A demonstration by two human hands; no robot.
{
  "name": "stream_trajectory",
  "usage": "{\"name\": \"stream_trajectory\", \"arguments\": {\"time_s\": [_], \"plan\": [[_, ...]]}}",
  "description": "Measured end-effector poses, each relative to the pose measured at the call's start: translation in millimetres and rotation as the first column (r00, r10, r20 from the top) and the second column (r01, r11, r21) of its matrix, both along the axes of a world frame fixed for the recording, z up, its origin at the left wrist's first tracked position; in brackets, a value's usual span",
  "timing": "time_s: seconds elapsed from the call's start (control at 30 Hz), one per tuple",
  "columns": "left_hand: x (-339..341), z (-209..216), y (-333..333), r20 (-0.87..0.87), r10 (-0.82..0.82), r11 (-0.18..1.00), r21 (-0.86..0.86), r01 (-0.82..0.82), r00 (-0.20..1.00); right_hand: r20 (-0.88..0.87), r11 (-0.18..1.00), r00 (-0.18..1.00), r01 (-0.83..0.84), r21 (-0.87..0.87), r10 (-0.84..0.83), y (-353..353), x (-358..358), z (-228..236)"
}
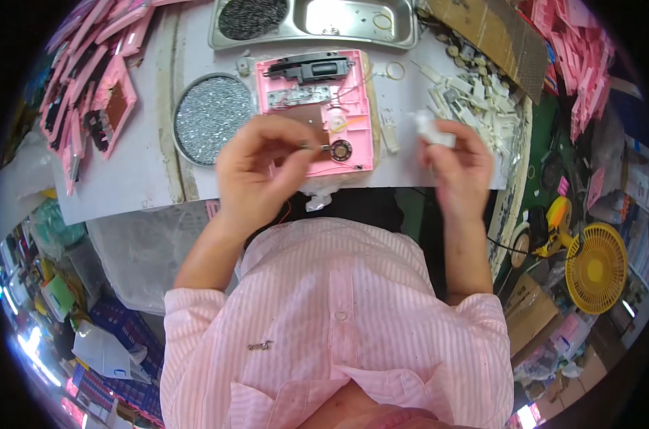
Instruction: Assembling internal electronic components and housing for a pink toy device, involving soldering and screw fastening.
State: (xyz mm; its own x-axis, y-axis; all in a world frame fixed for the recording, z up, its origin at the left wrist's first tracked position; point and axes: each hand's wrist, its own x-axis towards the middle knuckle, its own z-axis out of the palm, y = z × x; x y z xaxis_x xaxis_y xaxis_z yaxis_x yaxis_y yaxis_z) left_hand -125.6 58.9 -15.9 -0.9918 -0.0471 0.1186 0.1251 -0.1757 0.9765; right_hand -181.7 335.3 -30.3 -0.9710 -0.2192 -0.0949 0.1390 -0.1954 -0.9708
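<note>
A pink plastic housing lies on the table in front of me. Inside it are a black and grey mechanism, a metal plate assembly, a brown board and a round black part with a ring of dots. Over the housing's lower left side, my left hand has thumb and index finger drawn together; what they pinch, if anything, is too small to name. To the right of the housing, my right hand holds a small white plastic part, slightly blurred, between thumb and fingers.
A round tray of small silvery pieces stands left of the housing. Behind is a steel tray with dark screws in one compartment. White plastic parts are heaped at right, beside cardboard. Pink housings pile up at far left.
</note>
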Motion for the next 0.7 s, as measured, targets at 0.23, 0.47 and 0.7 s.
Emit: {"name": "stream_trajectory", "arguments": {"time_s": [0.23,0.47,0.7], "plan": [[20,-9,-2,0.206,-0.039,0.987,-0.142,0.069,0.978,-0.257,0.864,0.963,0.192,0.466,-0.076,65,15,17],[20,-9,11,0.257,-0.179,0.966,-0.139,0.22,0.95,-0.516,0.797,0.767,0.012,0.604,0.38,16,3,27],[24,-6,18,0.347,-0.212,0.977,0.086,0.194,0.914,-0.57,0.815,0.671,-0.088,0.573,0.474,-23,-2,28]]}}
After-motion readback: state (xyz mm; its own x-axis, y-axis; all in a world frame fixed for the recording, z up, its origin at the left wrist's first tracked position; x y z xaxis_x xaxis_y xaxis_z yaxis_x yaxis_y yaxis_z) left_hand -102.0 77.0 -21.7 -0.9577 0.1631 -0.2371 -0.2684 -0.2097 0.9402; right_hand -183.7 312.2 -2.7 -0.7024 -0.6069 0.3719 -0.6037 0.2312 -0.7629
